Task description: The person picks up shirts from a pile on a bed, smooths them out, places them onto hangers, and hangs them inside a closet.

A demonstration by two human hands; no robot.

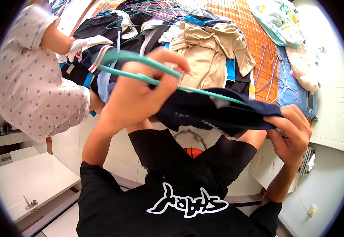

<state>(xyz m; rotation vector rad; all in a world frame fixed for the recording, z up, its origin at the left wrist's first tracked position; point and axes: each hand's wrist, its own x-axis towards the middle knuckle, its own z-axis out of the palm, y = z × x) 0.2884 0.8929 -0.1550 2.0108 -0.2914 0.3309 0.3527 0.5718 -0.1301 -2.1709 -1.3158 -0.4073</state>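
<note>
My left hand [142, 86] is closed around a teal clothes hanger [157, 80], whose near end is blurred. The hanger's long bar runs right, into the opening of a dark navy garment [198, 109]. My right hand [290, 130] pinches that garment's right end. The garment hangs over my lap, and its exact kind cannot be told. Beyond it lies a beige long-sleeved garment [204, 65] on a pile of dark clothes. A navy piece with a striped red and white edge [97, 59] is just left of the hanger.
A heap of hangers [160, 9] lies on the far clothes. Purple and pink hangers [268, 74] rest on the woven tile mat [234, 17] at right. Another person in a dotted outfit [41, 89] is close on the left, an arm over the clothes. A plush toy [302, 69] lies far right.
</note>
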